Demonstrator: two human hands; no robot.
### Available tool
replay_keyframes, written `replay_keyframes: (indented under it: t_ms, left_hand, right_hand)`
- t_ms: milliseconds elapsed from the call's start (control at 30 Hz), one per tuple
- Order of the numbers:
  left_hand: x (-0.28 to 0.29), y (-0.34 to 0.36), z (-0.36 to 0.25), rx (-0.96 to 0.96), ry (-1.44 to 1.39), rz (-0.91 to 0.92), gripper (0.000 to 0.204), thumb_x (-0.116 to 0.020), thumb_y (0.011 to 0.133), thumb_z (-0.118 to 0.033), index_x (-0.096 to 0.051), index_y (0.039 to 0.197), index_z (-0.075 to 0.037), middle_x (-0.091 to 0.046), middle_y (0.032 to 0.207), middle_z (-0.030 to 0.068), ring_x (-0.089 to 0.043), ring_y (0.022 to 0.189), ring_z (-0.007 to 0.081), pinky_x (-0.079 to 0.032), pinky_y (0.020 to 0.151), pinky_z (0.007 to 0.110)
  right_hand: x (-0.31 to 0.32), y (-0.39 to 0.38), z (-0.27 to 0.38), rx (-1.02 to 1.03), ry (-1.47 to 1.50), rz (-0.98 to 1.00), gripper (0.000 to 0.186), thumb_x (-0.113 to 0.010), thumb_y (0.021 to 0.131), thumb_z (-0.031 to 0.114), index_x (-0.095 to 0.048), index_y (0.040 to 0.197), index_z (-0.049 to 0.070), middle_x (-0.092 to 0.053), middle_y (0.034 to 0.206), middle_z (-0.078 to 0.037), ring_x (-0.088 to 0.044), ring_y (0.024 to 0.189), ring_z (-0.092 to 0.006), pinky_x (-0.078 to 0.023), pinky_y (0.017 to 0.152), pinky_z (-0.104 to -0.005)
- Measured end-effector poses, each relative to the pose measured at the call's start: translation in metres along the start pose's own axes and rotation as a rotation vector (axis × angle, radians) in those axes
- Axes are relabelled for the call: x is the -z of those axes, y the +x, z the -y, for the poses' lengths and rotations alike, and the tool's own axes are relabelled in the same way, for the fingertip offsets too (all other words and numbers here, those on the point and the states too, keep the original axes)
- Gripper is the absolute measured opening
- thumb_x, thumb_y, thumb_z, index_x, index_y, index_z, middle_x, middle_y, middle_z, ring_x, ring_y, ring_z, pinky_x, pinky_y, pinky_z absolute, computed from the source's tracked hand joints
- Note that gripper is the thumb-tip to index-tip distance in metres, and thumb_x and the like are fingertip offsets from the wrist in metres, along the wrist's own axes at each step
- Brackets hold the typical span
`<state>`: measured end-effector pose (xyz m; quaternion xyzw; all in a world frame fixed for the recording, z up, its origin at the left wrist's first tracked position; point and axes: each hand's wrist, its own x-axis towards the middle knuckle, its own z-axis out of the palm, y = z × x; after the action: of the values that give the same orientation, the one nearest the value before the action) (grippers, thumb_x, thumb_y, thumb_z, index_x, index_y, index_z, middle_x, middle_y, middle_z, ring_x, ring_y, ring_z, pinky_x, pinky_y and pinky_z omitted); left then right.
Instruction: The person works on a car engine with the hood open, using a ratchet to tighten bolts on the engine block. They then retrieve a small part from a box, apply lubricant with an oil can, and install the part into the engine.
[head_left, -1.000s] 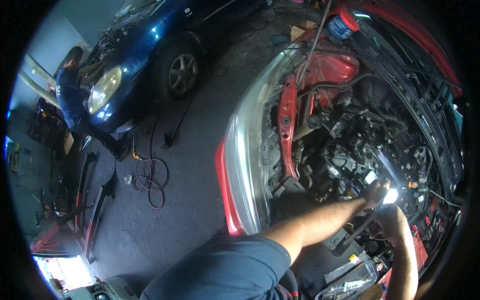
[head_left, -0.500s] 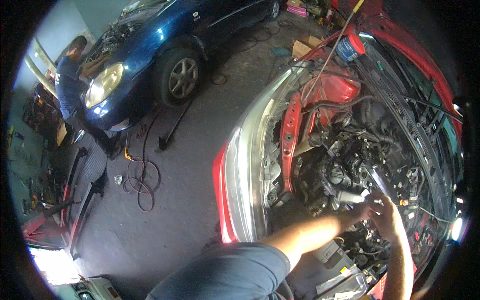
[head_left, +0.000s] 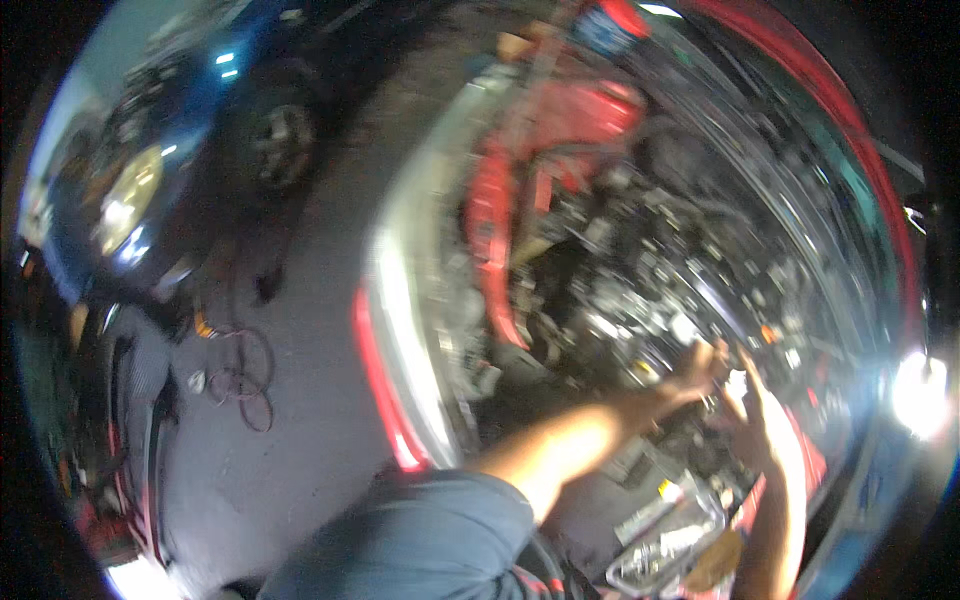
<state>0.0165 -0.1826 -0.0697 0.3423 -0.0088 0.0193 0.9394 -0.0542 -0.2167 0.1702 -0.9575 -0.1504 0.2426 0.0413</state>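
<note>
Both my hands are close together over the near right part of a red car's open engine bay (head_left: 640, 300). My left hand (head_left: 698, 372) reaches in from the lower left, fingers bent toward the right hand; motion smears them. My right hand (head_left: 762, 415) comes up from the lower right, with a small bright white piece (head_left: 737, 383) between thumb and fingers. Its kind is too blurred to make out. Beyond the hands lie dark engine parts and a pale blurred spot (head_left: 685, 328) on them.
A tray with loose parts (head_left: 715, 520) lies at the near edge of the bay. A blue tub with a red lid (head_left: 610, 25) stands at the far side. To the left are a blue car (head_left: 190, 110) and a coiled hose (head_left: 245, 380) on the floor. A bright lamp (head_left: 920, 395) shines at right.
The whole view has swung, so the scene sits further left and higher, and is blurred. My hands have drawn nearer to me relative to the engine and slightly apart.
</note>
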Motion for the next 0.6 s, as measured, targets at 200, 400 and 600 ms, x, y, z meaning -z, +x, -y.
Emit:
replay_keyframes:
  t_ms: [200, 400, 600]
  left_hand:
    - [0.031, -0.008, -0.007, -0.269, 0.485, 0.067, 0.028, -0.058, 0.092, -0.026, -0.059, 0.086, 0.001, -0.063, 0.073, 0.0155, -0.064, 0.069, 0.0306, -0.049, 0.061, 0.041]
    - [0.031, 0.007, -0.026, -0.870, 1.240, 0.015, 0.020, -0.046, 0.095, -0.011, -0.055, 0.080, -0.001, -0.064, 0.073, 0.0191, -0.064, 0.067, 0.0368, -0.049, 0.060, 0.047]
    - [0.047, 0.009, -0.010, -0.595, 0.966, 0.042, 0.023, -0.051, 0.094, -0.020, -0.058, 0.087, 0.001, -0.064, 0.078, 0.0164, -0.063, 0.070, 0.0330, -0.049, 0.064, 0.046]
  right_hand:
    - [0.005, 0.059, 0.050, 0.070, -0.191, -0.278, 0.068, -0.045, 0.097, 0.052, -0.022, 0.152, 0.021, -0.067, 0.087, -0.025, -0.068, 0.083, -0.0385, -0.052, 0.075, -0.0469]
    - [0.015, 0.042, 0.002, -0.065, -0.464, -0.117, 0.087, -0.043, 0.092, 0.065, -0.026, 0.149, 0.002, -0.066, 0.103, -0.028, -0.069, 0.093, -0.0347, -0.055, 0.079, -0.0433]
    - [0.002, 0.043, 0.014, 0.343, 0.188, -0.096, 0.081, -0.044, 0.093, 0.061, -0.023, 0.151, 0.007, -0.068, 0.093, -0.026, -0.067, 0.096, -0.0375, -0.051, 0.087, -0.0462]
